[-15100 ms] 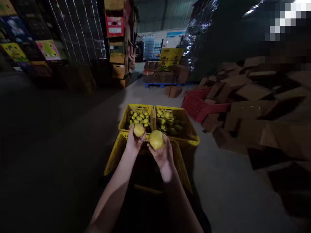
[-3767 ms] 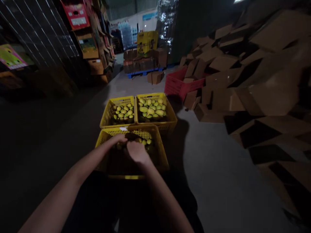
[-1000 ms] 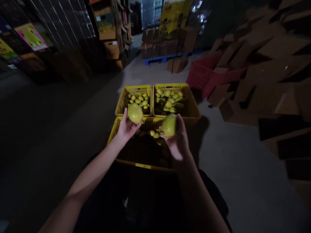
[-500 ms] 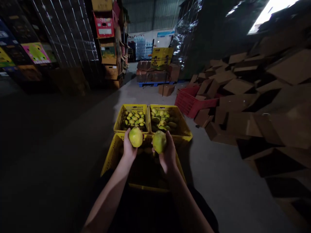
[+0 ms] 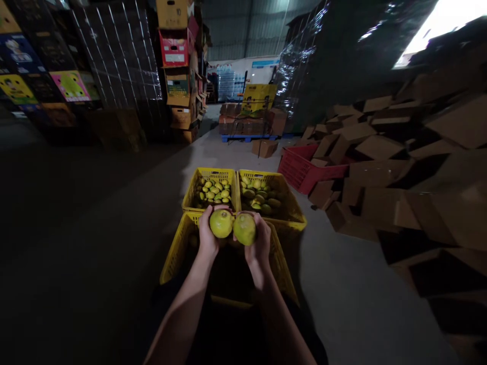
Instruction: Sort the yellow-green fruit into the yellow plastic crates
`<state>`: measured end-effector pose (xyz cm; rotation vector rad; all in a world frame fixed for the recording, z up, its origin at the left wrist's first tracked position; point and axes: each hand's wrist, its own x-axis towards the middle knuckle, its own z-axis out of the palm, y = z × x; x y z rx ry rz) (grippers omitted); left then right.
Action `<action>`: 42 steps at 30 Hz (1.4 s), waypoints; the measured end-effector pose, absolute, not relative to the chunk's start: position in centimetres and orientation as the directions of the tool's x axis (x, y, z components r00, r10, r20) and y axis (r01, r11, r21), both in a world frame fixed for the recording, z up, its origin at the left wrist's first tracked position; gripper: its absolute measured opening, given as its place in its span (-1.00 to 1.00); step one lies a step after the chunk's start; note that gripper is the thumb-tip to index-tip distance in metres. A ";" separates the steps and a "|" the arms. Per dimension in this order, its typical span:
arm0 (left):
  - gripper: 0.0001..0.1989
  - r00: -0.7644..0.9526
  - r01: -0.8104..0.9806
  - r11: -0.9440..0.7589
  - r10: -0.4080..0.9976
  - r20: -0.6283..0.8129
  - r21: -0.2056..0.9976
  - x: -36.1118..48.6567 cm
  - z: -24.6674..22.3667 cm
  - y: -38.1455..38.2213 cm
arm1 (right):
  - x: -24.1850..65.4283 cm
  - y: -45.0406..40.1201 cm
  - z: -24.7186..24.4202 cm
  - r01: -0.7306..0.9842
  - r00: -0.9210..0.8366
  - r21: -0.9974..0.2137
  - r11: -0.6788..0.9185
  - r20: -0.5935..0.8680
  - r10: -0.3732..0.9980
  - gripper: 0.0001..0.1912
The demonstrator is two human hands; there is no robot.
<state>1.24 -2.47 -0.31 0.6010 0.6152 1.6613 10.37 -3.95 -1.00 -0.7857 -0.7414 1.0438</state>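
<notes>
Grip on both sides: left hand (image 5: pixel 206 235) curls its fingers round left fruit (image 5: pixel 220 223); right hand (image 5: pixel 262 242) cups right fruit (image 5: pixel 244 230). Both fruits sit at centre frame, side by side, touching or nearly so; exact contact cannot be told. Each has its stem end toward the camera. Left fruit is yellow-green, right fruit a duller green.

Both are above near crate (image 5: pixel 172 256), lower centre, its interior mostly too dark to read. Just beyond, at mid-frame, left crate (image 5: pixel 190 190) and right crate (image 5: pixel 296 212) stand side by side; left-crate fruit (image 5: pixel 215 190) appears smaller than right-crate fruit (image 5: pixel 258 194).

Step in hand, judged: looking over the pair together, neither set down. Next move, judged: setting either down would call for carrying it over a crate rim, lowering it onto the fruit below, and loosening fingers only once it is supported, while the other hand holds firm. Likely risk: bruising from a drop.
</notes>
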 end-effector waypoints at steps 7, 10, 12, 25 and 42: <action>-0.61 -0.104 -0.809 0.005 0.983 -0.152 0.588 0.0 -0.4 -1.8 | 9.4 -3.7 -0.8 -0.480 0.293 -0.858 0.184 0.041 0.955 -0.62; -0.61 -0.023 -0.853 0.097 0.974 -0.223 0.512 -0.5 -0.3 -1.6 | 9.3 -3.5 -0.4 -0.584 0.198 -0.809 0.066 -0.063 0.978 -0.61; -0.61 0.039 -0.854 0.161 0.968 -0.248 0.495 -0.7 -0.2 -1.7 | 9.5 -3.3 -0.4 -0.630 0.134 -0.777 0.003 -0.105 0.985 -0.65; -0.67 0.134 -0.880 0.270 0.930 -0.341 0.391 -0.4 -0.3 -1.6 | 10.5 -2.4 -0.7 -0.669 0.117 -0.722 -0.178 -0.339 0.934 -0.73; -0.73 0.119 -0.874 0.266 0.928 -0.352 0.406 -0.4 -0.3 -1.7 | 10.4 -2.5 -0.8 -0.694 0.113 -0.698 -0.175 -0.346 0.931 -0.81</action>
